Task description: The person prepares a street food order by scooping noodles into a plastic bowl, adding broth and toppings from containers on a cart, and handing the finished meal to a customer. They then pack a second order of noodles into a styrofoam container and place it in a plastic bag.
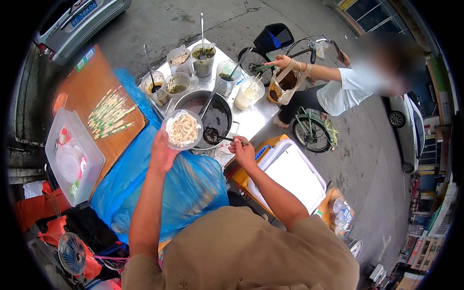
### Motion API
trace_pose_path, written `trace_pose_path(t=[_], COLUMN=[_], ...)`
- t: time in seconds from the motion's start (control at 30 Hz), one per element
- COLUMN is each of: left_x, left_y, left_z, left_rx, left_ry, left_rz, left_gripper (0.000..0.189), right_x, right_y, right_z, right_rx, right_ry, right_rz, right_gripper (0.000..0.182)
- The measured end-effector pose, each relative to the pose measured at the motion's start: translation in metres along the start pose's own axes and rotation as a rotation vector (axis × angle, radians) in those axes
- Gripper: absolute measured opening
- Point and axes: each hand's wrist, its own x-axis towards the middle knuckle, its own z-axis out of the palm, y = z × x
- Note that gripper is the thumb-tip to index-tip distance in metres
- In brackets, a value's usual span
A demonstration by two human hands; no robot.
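My left hand (164,154) holds a clear plastic bowl of pale noodles (183,129) at the near left rim of a large metal pot (229,108). Dark liquid fills part of the pot. My right hand (242,150) grips the handle of a dark ladle (211,135), whose bowl hangs at the pot's near side. A second, long-handled metal ladle (210,100) leans inside the same pot. Behind it stand several plastic jugs of sauces and chopped seasonings, among them a jug of dark green seasoning (204,67) and one of pale sauce (249,95).
Blue plastic sheeting (188,185) lies before me. Wrapped chopsticks (108,114) spread over a brown board (81,85) at left, beside a clear bin (98,156). At right are a white-lidded box (291,174), a bicycle (308,127) and a person (348,87) with a tote bag (289,81).
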Motion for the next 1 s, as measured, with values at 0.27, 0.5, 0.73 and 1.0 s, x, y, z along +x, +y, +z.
trace_pose_path(t=[0.27,0.5,0.73,1.0], left_x=[-0.007,-0.004,0.006,0.012], left_y=[0.002,-0.001,-0.016,-0.027], left_z=[-0.009,-0.005,-0.012,-0.014], left_rx=[0.033,-0.037,-0.090,-0.103], left_ry=[0.002,-0.010,0.006,0.044], left_rz=[0.044,0.033,0.003,-0.043], left_gripper=[0.077,0.072,0.065,0.063], right_x=[-0.022,-0.053,-0.085,-0.108], right_y=[-0.080,-0.177,-0.223,-0.221], right_z=[-0.032,-0.035,-0.020,0.007], right_rx=[0.162,0.103,0.060,-0.037], right_ry=[0.021,-0.007,-0.051,-0.176], right_rz=[-0.005,-0.182,-0.239,-0.311], right_gripper=[0.028,0.030,0.030,0.033])
